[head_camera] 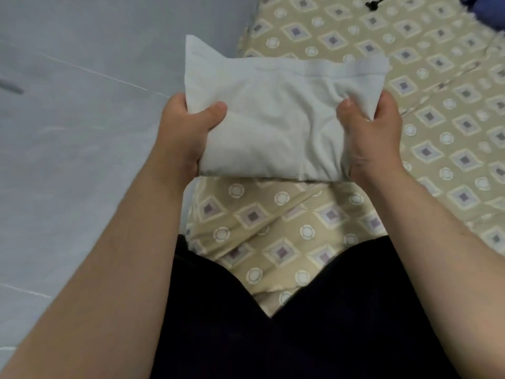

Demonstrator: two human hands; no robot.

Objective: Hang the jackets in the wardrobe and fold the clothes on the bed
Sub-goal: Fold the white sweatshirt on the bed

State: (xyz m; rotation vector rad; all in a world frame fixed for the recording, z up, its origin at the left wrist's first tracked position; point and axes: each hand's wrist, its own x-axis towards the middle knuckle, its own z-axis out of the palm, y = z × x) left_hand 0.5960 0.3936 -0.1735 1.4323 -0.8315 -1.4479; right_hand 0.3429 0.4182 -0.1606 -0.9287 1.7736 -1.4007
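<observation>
- A folded white garment is being held clear of the bed, above the patterned bedsheet and ahead of the person's lap. Its type cannot be told, though a hemmed band is showing along the far edge.
- The left hand is gripping the garment's left side, thumb on top, fingers hidden underneath.
- The right hand is clamped the same way on the right side, with cloth bunching at the thumb.
- Both short sides are being gripped, probably so that the stacked layers are being stopped from sliding apart while the bundle is lifted.
- The far left corner is being left loose and is sticking up, so the fold is judged not quite squared.
- The bundle is being held over the mattress edge, beside grey floor tiles, likely for setting down on the sheet.
- Dark trousers are showing at the bottom. A black cord and something blue are lying farther up the bed.
</observation>
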